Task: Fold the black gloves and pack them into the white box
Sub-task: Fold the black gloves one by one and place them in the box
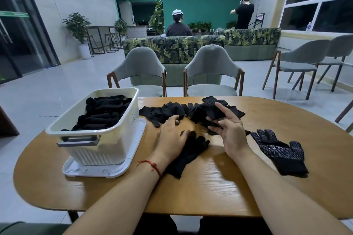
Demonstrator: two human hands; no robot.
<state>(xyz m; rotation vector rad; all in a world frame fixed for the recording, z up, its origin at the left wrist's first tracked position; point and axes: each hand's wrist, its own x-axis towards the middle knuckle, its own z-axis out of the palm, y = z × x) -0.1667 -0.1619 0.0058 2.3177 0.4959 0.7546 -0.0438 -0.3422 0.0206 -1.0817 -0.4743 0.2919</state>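
Oval wooden counter (210, 187), seen from the head camera. White plastic box (114, 145) stands at counter left on a flat white plastic lid (107, 171), with a grey handle on its near wall. Inside the box is a stack of folded black gloves (103, 114), filling it nearly to the rim.

A loose pile of black knit gloves (168, 110) lies across the far middle of the counter, just right of the box. A plain black glove (189, 154) lies flat near the centre, cuff toward the person.

Left hand (172, 135) is palm down, thumb lying on that flat glove's fingers. Its own fingers are bent at the near edge of the pile. Cannot tell whether the left grip has cloth in it.

Right hand (231, 131) is raised at the pile's right end, grip closed on a crumpled black glove (202, 114). The lower fingers curl round the cloth and the index finger sticks up free.

A black glove with white grip dots and white print (280, 150) lies flat, palm up, at counter right, apart from the pile. There is a red string bracelet (150, 165) on the left wrist.

Two grey padded chairs (141, 70) stand behind the counter, a leaf-print sofa (172, 47) behind them. Two people in dark tops are further back.
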